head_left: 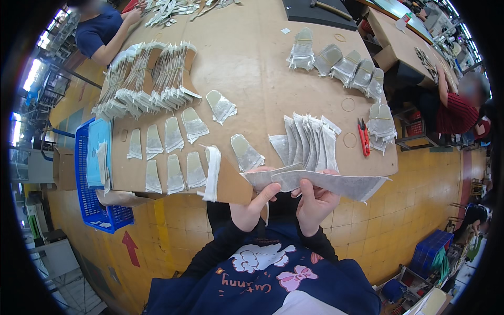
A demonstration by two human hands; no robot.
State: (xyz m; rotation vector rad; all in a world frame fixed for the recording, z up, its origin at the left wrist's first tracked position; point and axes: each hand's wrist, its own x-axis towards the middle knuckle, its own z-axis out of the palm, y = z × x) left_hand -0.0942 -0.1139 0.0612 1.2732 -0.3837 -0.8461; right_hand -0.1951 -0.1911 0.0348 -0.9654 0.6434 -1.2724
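Note:
My left hand (254, 205) is closed on a brown cut piece (231, 181) with a white frayed edge, and on the grey strip joined to or lying against it. My right hand (317, 205) grips a long grey fabric piece (341, 184), thumb on top, whose left end overlaps the first strip between my hands. Both pieces are held over the table's near edge. Just beyond them stands a fanned row of grey fabric pieces (310, 142). A single grey tongue-shaped piece (245, 151) lies flat beyond my left hand.
Several tongue-shaped pieces (173, 134) lie in rows on the brown table (252, 68), below bundled stacks (149, 76). At right are banded bundles (346, 68) and red snips (363, 137). A blue basket (94, 205) stands left. Two other people (102, 31) work nearby.

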